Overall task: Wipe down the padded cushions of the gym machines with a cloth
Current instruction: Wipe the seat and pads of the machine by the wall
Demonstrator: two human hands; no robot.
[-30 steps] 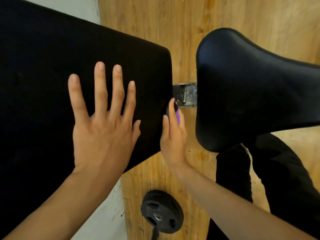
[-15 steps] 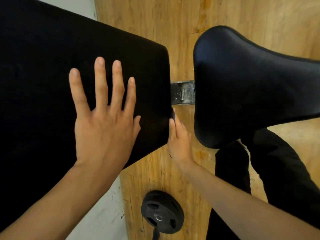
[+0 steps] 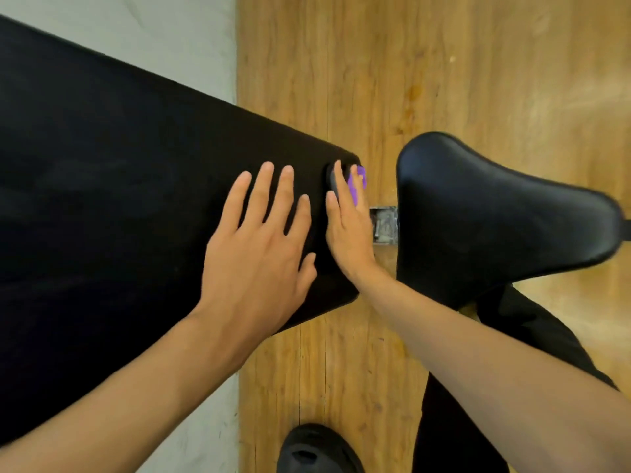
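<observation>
A long black bench pad [image 3: 102,206] fills the left of the view. My left hand [image 3: 259,247] lies flat on it with fingers spread. My right hand [image 3: 348,223] presses a purple cloth [image 3: 356,186] with straight fingers against the pad's right end edge, near the far corner. Only a strip of the cloth shows past the fingers. A black padded seat [image 3: 478,216] sits to the right, apart from both hands.
A grey metal bracket [image 3: 384,225] joins the two pads across a narrow gap. Wooden floor [image 3: 444,63] lies below, with a pale floor strip [image 3: 170,39] at the left. A black weight plate [image 3: 317,448] lies at the bottom. My black trouser leg [image 3: 512,336] is under the seat.
My right hand slid from the pad's near corner along the end edge toward the far corner, and the purple cloth shows again. My view shifted; the left hand stays flat on the pad.
</observation>
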